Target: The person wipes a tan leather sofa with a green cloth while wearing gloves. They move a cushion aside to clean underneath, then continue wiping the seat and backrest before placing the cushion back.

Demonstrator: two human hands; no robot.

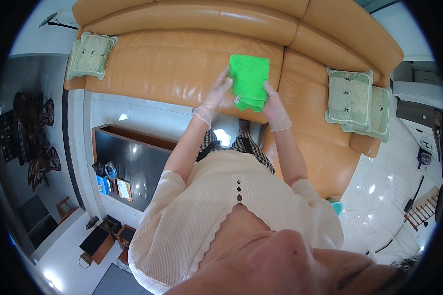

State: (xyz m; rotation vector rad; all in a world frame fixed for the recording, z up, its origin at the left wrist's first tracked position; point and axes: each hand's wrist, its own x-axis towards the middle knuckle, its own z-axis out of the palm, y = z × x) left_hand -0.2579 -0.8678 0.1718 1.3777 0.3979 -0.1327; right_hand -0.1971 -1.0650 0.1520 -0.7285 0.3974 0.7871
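Between my two hands a bright green cleaning cloth, folded into a rectangle, is held up over the seat of a tan leather sofa. A small white tag shows near its lower left corner. My left hand, in a clear disposable glove, grips the cloth's left edge. On the opposite edge, my right hand wears a matching glove, its thumb lying on the cloth's front. The fingers behind the cloth are hidden.
Pale green cushions rest at the sofa's left end and right end. A dark-topped coffee table with several small items stands at left. A turquoise container sits on the floor by the sofa's right section.
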